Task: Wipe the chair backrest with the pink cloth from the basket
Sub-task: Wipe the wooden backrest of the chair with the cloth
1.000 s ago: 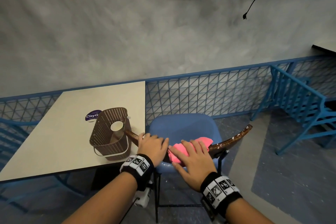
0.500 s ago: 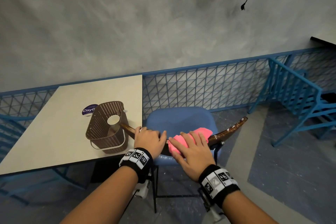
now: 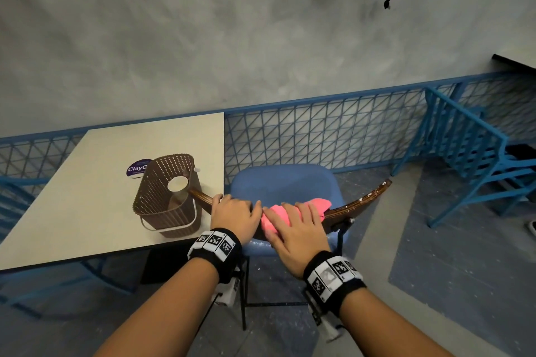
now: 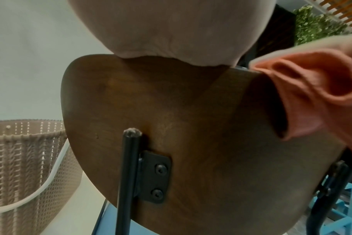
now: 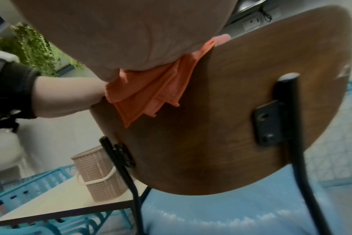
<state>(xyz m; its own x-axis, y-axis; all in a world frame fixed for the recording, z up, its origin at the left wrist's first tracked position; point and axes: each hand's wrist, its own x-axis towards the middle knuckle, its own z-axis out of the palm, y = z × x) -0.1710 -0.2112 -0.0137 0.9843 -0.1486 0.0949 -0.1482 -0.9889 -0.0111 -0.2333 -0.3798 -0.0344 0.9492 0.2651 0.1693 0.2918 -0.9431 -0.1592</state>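
Observation:
The chair's brown wooden backrest (image 3: 362,202) curves across the head view above the blue seat (image 3: 284,182). My left hand (image 3: 235,211) grips the backrest's top edge left of centre, fingers curled over it. My right hand (image 3: 295,226) lies flat on the pink cloth (image 3: 317,203), pressing it onto the top edge just right of the left hand. In the wrist views the cloth (image 5: 151,92) hangs a short way down the back face of the backrest (image 4: 191,127). The brown perforated basket (image 3: 168,197) stands on the table beside the chair.
The beige table (image 3: 87,197) lies left of the chair, with a purple sticker (image 3: 136,168) behind the basket. A blue mesh railing (image 3: 319,130) runs along the grey wall. Blue metal chairs (image 3: 470,159) stand at the right. Black frame tubes (image 4: 129,174) carry the backrest.
The head view has shifted slightly. Both hands stay at nearly the same spots on the backrest, with the right hand still over the cloth.

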